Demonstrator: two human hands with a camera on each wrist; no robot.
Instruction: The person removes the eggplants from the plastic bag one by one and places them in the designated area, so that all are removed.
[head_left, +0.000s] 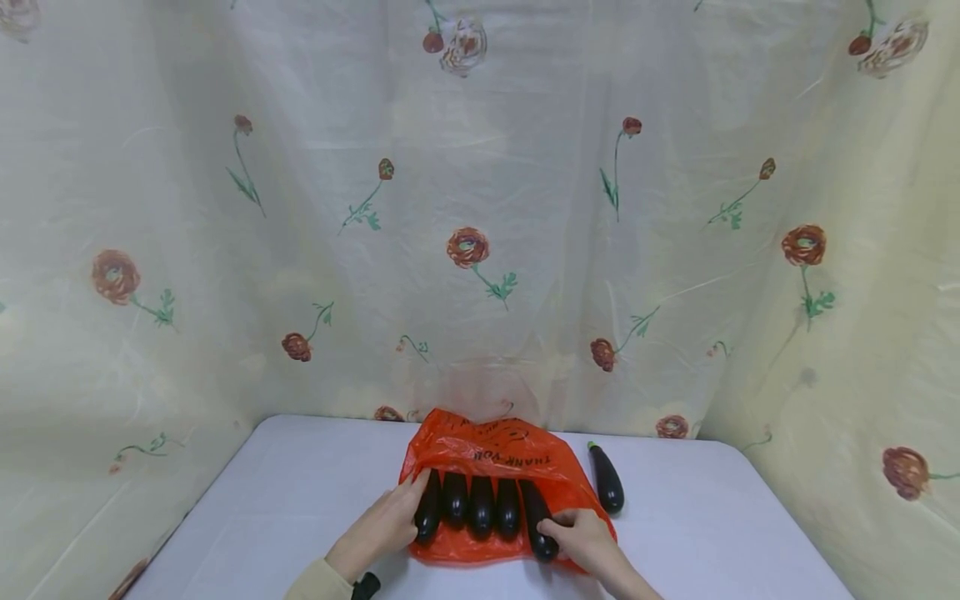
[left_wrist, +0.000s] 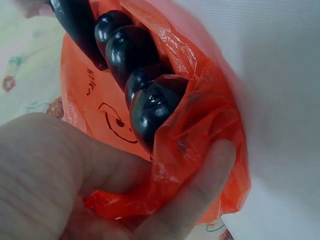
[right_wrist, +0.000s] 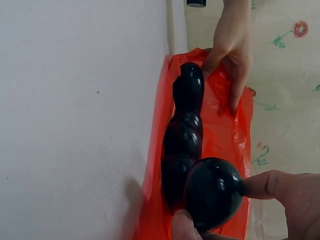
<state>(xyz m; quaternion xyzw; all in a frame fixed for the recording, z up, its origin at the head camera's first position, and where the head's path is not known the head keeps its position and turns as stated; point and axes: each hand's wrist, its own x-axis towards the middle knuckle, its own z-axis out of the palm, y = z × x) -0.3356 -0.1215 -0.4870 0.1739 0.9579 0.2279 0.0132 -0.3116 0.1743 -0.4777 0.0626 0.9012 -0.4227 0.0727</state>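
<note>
A red plastic bag (head_left: 457,437) printed with THANK YOU lies on the table, its mouth facing me. Several dark eggplants (head_left: 481,508) lie side by side in the mouth, their far ends hidden under the bag's upper layer. My left hand (head_left: 384,523) is at the bag's left edge; in the left wrist view its thumb and fingers grip the crumpled plastic (left_wrist: 200,120) beside the leftmost eggplant (left_wrist: 157,107). At the right side of the mouth, my right hand (head_left: 587,540) holds another eggplant (head_left: 536,517) by its rounded near end, thumb and fingers on opposite sides in the right wrist view.
One more eggplant (head_left: 607,479) lies on the white table (head_left: 697,525) just right of the bag, green stem pointing away. A flowered curtain (head_left: 525,292) hangs behind the table and along both sides.
</note>
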